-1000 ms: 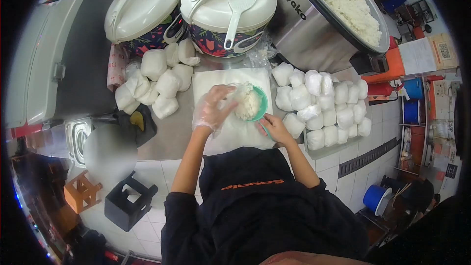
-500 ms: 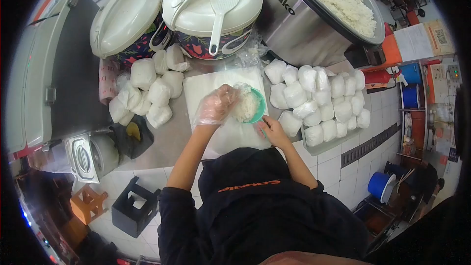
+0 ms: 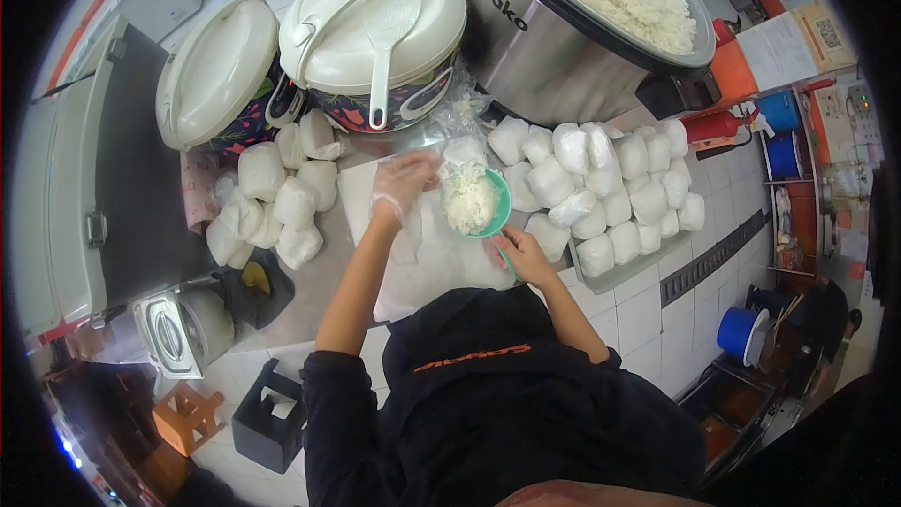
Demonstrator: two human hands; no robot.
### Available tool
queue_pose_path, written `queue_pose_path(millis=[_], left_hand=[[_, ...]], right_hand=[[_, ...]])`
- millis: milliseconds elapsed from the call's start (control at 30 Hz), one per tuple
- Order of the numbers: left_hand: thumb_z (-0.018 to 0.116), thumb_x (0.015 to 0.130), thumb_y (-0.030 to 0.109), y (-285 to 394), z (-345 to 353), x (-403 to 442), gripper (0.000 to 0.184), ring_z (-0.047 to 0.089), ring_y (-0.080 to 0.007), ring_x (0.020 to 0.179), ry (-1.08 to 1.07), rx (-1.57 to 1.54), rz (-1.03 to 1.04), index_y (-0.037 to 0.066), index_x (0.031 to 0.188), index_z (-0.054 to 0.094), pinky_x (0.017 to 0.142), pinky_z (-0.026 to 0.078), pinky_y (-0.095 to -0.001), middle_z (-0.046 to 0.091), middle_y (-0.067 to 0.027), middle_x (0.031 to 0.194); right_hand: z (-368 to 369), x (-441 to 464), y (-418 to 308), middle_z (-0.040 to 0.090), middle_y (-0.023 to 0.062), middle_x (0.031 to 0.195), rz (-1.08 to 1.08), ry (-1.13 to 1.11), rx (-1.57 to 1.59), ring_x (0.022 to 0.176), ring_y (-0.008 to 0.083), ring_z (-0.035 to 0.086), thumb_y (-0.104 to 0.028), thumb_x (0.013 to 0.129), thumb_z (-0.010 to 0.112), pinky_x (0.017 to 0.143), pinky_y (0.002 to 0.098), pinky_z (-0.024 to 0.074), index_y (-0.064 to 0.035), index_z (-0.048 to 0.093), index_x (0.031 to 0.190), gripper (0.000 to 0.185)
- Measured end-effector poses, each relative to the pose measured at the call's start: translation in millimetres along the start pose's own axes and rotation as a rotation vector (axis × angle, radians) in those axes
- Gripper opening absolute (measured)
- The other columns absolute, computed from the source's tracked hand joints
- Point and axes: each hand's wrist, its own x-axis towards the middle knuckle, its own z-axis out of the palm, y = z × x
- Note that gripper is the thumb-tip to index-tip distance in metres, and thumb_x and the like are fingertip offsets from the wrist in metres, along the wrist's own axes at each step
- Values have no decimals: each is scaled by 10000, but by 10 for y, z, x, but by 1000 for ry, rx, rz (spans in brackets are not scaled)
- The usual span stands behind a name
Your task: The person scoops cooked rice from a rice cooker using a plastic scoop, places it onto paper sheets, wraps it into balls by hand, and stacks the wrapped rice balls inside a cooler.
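My right hand [image 3: 526, 256] is closed round the handle of a green plastic scoop [image 3: 502, 202] heaped with white rice [image 3: 469, 201]. The scoop is over a stack of white paper sheets [image 3: 427, 268]. To its left, my left hand [image 3: 405, 183] wears a clear plastic glove; its fingers stretch toward the rice, a little blurred, apart from it and holding nothing I can see. Beyond the scoop lies crumpled clear plastic [image 3: 460, 108] with a white clump near it.
White wrapped bundles are piled on the left [image 3: 272, 192] and fill a tray [image 3: 610, 277] on the right. A large rice cooker [image 3: 544, 42] full of rice stands behind, beside two lidded pots [image 3: 375, 28]. A white rice paddle [image 3: 383, 75] rests on one lid.
My left hand has drawn back left and up from the rice, its fingers straightening. The rice in the scoop is now more exposed. The camera view has shifted slightly.
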Motion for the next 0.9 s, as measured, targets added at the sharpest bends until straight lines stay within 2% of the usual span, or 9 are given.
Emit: queue_pose_path(millis=[67,167,267,367,467,533,667,767,900], left_hand=[[614,755,84,96,99,153,139,607,-168,688,-1,-135,-8,-9,856,638,663,518,-260,639,-96,844],[618,760,114,83,330,512,192,611,-157,680,-40,-262,-4,23,928,631,661,517,-261,642,-100,868],[599,792,176,248,561,745,242,629,-187,701,33,362,263,50,998,604,670,519,-304,635,-114,932],[551,824,271,204,629,1003,283,640,-229,743,190,1334,1057,59,1009,586,668,515,-351,630,-123,938],[500,835,253,282,785,1075,258,635,-281,775,60,1485,573,56,986,571,669,509,-410,624,-130,946],[489,833,257,386,793,933,244,632,-287,795,97,1419,618,75,966,582,678,506,-420,625,-130,938],[494,826,214,360,601,638,217,622,-290,837,147,1371,698,105,980,602,712,492,-435,626,-123,950],[544,809,200,321,368,347,238,621,-275,809,201,1056,1026,93,1012,607,691,497,-375,631,-125,934],[601,795,154,258,211,10,254,620,-184,768,162,731,397,60,1031,598,672,498,-291,634,-116,911]], right_hand=[[-23,-24,-2,469,4,620,-2,13,26,517,67,422,-164,912,443,497,218,353,24,509,913,199],[-77,-59,10,472,3,625,15,33,66,513,67,429,-169,913,445,492,218,357,29,506,915,207],[-107,-121,-59,478,4,632,56,61,129,513,66,435,-176,915,446,486,218,359,34,510,931,220],[-181,-197,-90,489,7,643,74,74,129,517,66,440,-185,912,454,485,220,362,40,514,972,240],[-225,-250,-140,496,6,660,87,95,103,521,65,446,-216,913,459,485,217,367,25,514,952,250],[-240,-271,-151,494,-2,680,64,92,101,524,61,452,-270,919,461,484,208,371,-12,514,859,271],[-234,-287,-185,495,-3,676,57,93,92,523,62,451,-276,920,459,488,209,374,-13,512,838,280],[-235,-300,-191,496,-2,682,43,63,62,532,62,451,-268,921,459,493,208,376,-8,511,845,276],[-175,-283,-201,478,0,666,66,38,94,541,65,437,-164,908,437,499,215,372,22,505,918,198]])
